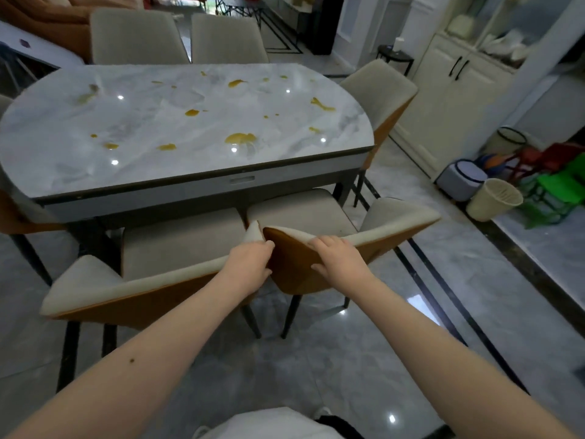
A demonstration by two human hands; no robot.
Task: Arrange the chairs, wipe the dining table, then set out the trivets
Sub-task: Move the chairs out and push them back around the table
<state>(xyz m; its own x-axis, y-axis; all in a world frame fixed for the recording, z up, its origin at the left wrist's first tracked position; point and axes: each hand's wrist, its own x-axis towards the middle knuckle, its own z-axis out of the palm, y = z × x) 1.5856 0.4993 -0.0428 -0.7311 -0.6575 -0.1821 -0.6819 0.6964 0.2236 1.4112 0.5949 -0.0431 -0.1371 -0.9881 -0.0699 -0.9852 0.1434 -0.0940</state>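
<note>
Hidden or cut off: a chair at the far left edge of the frame [12, 213] shows only an orange sliver and one dark leg; the table legs sit in shadow under the tabletop [177, 122]; no trivets or cloth can be made out. The tabletop fills the upper middle of the frame: pale grey marble pattern, rounded ends, dark rim, glossy with ceiling-light glints, scattered with yellow-orange spills [240, 138]. Two near chairs stand side by side at lower centre, seats tucked partly under the table edge, cream fabric inside, orange backs facing the camera. Left hand [250, 264] grips the right-hand end of the left chair [133, 286] backrest, fingers curled over the top edge. Right hand [335, 258] grasps the top of the right chair [373, 236] backrest, thumb on the orange back, fingers over the rim. The two backrests nearly touch between the hands. Two more chairs [136, 36] stand at the top of the frame, one [380, 90] at upper right. A pale wastebasket [492, 199] stands on the floor at right.
</note>
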